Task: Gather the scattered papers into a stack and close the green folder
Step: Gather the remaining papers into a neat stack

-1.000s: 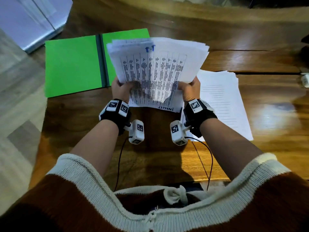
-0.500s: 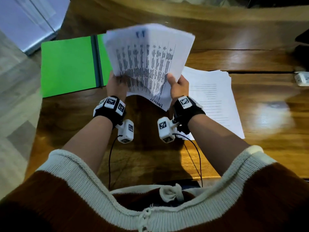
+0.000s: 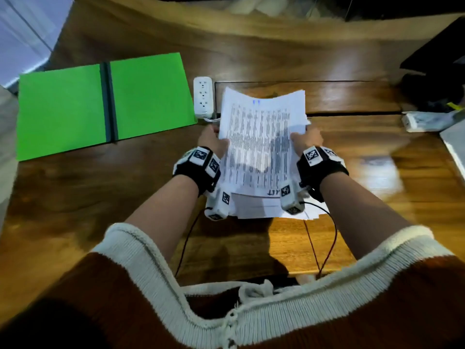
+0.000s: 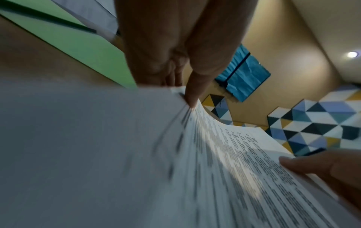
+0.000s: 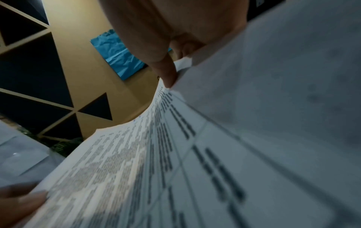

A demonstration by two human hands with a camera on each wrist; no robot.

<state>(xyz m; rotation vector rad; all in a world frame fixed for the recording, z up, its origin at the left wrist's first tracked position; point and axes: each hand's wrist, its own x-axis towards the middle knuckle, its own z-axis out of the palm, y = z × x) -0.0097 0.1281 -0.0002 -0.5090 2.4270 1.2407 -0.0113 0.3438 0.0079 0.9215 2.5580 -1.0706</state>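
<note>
Both hands clamp the printed paper stack (image 3: 261, 144) by its side edges, left hand (image 3: 212, 142) and right hand (image 3: 305, 141), above more sheets on the wooden table (image 3: 88, 192). The green folder (image 3: 100, 104) lies open left, bare wood between.

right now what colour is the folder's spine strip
Dark green spine strip on the bright green folder, clearest in head view.

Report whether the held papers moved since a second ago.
Yes: the held papers shifted right, clear of the green folder they overlapped before.
</note>
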